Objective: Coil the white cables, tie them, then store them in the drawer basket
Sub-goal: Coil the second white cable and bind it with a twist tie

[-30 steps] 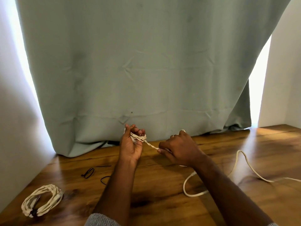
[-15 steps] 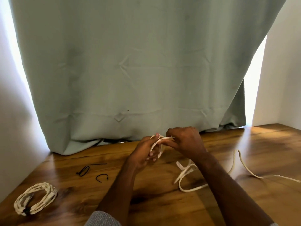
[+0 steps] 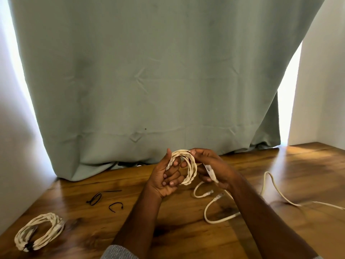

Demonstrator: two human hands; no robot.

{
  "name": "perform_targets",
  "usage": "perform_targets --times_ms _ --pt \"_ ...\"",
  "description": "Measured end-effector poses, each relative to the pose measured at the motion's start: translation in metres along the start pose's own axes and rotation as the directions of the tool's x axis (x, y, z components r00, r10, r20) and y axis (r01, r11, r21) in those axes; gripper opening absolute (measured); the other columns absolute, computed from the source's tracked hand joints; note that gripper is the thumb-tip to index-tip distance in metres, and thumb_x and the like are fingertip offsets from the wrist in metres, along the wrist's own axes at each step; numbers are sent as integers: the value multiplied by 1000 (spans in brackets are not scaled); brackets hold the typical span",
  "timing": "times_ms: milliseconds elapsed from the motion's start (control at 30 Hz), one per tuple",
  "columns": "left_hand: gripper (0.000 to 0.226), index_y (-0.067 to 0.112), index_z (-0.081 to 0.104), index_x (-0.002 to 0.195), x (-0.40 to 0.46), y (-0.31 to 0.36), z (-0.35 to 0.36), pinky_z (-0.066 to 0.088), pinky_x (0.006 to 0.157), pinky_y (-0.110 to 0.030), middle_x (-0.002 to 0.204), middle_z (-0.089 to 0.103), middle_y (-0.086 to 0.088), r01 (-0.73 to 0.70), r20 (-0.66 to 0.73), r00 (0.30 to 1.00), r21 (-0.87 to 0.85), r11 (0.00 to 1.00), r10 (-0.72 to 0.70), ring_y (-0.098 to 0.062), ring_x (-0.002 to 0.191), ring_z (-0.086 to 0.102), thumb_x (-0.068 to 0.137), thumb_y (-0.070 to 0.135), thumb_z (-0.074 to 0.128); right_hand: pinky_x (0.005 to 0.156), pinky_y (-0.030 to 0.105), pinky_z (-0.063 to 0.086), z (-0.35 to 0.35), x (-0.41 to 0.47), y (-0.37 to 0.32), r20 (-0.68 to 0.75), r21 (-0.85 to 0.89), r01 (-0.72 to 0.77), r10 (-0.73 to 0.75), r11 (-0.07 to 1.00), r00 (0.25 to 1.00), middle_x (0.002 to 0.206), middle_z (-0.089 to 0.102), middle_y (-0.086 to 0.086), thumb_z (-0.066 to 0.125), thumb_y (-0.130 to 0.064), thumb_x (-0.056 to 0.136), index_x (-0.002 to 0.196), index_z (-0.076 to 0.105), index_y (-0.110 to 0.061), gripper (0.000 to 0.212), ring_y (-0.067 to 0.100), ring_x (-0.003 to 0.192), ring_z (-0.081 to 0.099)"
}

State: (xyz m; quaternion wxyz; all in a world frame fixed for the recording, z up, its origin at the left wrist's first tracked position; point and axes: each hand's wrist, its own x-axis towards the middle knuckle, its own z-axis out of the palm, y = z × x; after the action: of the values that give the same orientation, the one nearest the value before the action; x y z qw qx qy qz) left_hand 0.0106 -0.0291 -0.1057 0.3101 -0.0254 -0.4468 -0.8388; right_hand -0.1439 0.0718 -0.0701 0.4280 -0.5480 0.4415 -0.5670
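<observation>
The cable [image 3: 188, 165] is off-white with a twisted, braided look, and part of it is wound into a small upright ring of a few turns, held above the table [image 3: 186, 236] between the two hands. The left hand [image 3: 164, 182] holds the ring's left side: its thumb stands up along the outside of the loop, and its curled fingers [image 3: 172, 177] pass through the middle, so the turns lie across them. The right hand [image 3: 212, 169] pinches the top of the ring with its fingertips, and its other fingers curl around a pale plug [image 3: 211, 171] that slants down across the palm. The rest of the cable trails loose on the table to the right, passing under the right forearm, with two more plug ends [image 3: 212, 195] lying just below the hands. A finished coil [image 3: 38, 231], bound at one point by a dark tie, lies well apart at the near left of the table. Black ties [image 3: 106, 201] lie between that coil and the hands. A grey-green curtain [image 3: 149, 81] hangs behind, its hem on the table.
</observation>
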Motion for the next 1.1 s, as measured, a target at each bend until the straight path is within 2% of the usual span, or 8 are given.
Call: perform_targets --times_ms 200,367,467,600,700,833,1000,1100 --pt "55 11 54 59 5 -4 2 24 32 -15 30 30 5 4 -221 975 38 999 4 -5 21 25 91 55 47 49 20 35 2 8 7 -15 -78 -120 119 990 993 76 62 3 64 -41 94 111 69 -5 40 10 57 49" --pt "51 12 54 66 -1 -3 -1 41 48 -25 38 31 4 86 -122 989 16 996 -84 -7 31 29 99 48 40 49 24 27 -3 10 10 25 -113 -118 121 987 992 69 53 3 61 -40 98 83 69 -17 29 14 56 41" --pt "48 10 56 72 -1 -2 -4 39 51 -27 42 34 5 96 -29 995 -15 995 -96 -8 36 25 101 43 38 42 20 33 0 9 8 26 -96 -85 87 992 996 67 48 4 55 -30 102 93 64 -8 26 7 48 43" --pt "45 14 50 66 2 -1 1 22 37 -20 37 29 8 22 -138 990 4 1000 -22 -3 28 25 95 48 45 46 21 49 -3 7 11 50 29 -75 73 997 996 82 67 13 61 -25 99 107 66 2 28 13 59 59" --pt "45 14 51 65 3 6 3 19 35 -19 37 28 8 -62 -190 980 -45 997 53 -2 26 24 93 49 46 42 23 45 -12 8 10 -24 93 -30 32 995 999 96 73 7 58 -17 100 122 66 -6 26 10 53 41" --pt "50 3 67 84 8 10 -1 24 39 -19 41 31 8 -148 -184 975 -118 982 125 -3 30 27 95 47 45 45 30 48 -15 13 17 -206 -325 104 -177 940 962 104 68 8 58 -9 101 113 59 -21 17 12 51 49" --pt "60 -9 52 129 8 20 6 35 45 -19 51 35 7 -180 -149 976 -154 971 157 -5 38 33 98 41 40 54 27 52 -8 18 28 -74 -717 148 -285 681 956 88 66 -4 57 3 95 93 68 -15 21 3 61 63" --pt "59 -11 42 136 9 26 14 40 50 -20 55 38 7 -212 -154 970 -154 965 188 -5 40 36 98 35 40 62 30 49 -2 20 30 40 -811 197 -284 550 958 81 70 -5 55 -12 98 91 74 -17 21 9 68 63"
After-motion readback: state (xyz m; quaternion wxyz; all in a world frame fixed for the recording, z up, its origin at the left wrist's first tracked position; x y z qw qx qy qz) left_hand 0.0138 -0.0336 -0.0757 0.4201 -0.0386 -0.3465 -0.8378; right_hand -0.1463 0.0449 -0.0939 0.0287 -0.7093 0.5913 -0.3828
